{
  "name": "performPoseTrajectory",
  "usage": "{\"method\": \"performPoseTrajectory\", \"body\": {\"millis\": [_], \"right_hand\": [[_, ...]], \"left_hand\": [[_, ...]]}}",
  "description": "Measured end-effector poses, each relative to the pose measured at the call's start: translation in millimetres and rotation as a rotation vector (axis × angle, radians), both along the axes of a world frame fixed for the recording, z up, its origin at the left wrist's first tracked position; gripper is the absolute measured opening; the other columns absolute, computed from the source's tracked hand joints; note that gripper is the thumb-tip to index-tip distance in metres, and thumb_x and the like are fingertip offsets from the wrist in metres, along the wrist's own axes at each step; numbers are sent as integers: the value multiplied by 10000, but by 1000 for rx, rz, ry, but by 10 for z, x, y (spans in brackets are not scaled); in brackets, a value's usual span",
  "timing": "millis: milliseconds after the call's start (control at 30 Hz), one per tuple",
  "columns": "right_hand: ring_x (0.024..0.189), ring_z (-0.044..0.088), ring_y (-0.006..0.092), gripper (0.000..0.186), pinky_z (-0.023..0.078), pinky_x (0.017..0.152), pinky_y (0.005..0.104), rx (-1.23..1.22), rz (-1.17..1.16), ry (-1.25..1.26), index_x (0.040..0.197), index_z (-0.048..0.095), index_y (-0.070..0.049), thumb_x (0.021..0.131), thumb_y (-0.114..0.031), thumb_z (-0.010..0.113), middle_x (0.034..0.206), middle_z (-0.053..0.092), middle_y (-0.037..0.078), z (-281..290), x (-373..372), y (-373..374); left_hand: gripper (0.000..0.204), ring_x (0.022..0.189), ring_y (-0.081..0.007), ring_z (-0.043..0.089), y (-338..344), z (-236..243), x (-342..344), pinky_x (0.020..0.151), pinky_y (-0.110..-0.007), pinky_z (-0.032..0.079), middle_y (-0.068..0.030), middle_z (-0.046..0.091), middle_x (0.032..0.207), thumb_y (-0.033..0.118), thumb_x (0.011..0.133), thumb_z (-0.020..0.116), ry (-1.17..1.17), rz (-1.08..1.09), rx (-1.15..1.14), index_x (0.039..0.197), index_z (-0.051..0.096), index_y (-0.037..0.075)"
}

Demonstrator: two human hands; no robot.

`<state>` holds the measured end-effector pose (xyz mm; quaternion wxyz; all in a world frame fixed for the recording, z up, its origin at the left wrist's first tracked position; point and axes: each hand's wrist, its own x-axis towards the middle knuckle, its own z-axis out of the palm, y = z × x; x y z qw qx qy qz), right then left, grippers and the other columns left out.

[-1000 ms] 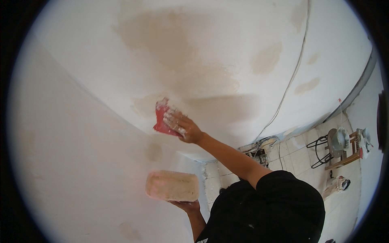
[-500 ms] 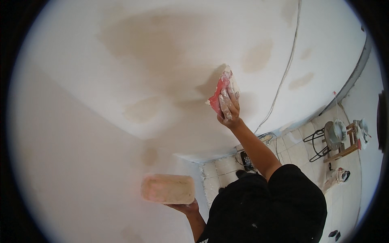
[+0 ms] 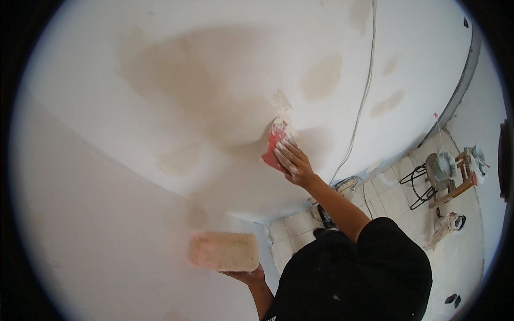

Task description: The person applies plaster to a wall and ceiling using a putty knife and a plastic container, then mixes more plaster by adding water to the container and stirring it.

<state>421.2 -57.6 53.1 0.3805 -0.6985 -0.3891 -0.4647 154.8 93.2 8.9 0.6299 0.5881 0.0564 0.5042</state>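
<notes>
My right hand (image 3: 294,162) is closed round a red plastic putty spreader (image 3: 271,150), its fingers white with putty. The spreader lies against the white wall (image 3: 241,64), with whitish putty along its upper edge. Just above it is a small fresh smear of putty (image 3: 279,100). Lower left, my left hand (image 3: 249,275) grips a rectangular beige plastering board (image 3: 224,250) from beneath. Most of that hand's fingers are hidden under the board. A faint pinkish tint shows on the board's left part.
Brownish damp-looking patches (image 3: 323,77) mark the wall. A loose cable (image 3: 364,101) runs down it at right. On the tiled floor stand a round stool (image 3: 440,171) bearing a bucket, a wooden stand (image 3: 455,193), and a plastic bag (image 3: 448,227). Dark footwear (image 3: 453,300) lies lower right.
My right hand has drawn the spreader down the wall and slightly left, and the fresh putty smear now shows above it. My left hand and the board have barely moved.
</notes>
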Motion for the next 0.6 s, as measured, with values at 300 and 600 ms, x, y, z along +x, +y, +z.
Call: {"method": "performPoseTrajectory", "body": {"millis": [300, 600], "right_hand": [[1145, 531, 327, 375, 400, 998, 444, 408, 174, -83, 1149, 592, -35, 775, -18, 604, 1171, 590, 136, 499, 224, -77], [1153, 528, 301, 432, 431, 971, 415, 98, 364, 25, 1180, 580, -70, 755, -18, 635, 1224, 567, 113, 412, 116, 288]], "left_hand": [[984, 1233, -291, 364, -67, 14, 5, 906, -459, 505, -80, 208, 1414, 292, 732, 738, 115, 71, 107, 1425, 40, 291], [1017, 1232, -299, 367, -146, -2, 7, 920, -455, 492, -96, 175, 1435, 261, 740, 727, 52, -1, -1, 1437, -14, 247]]}}
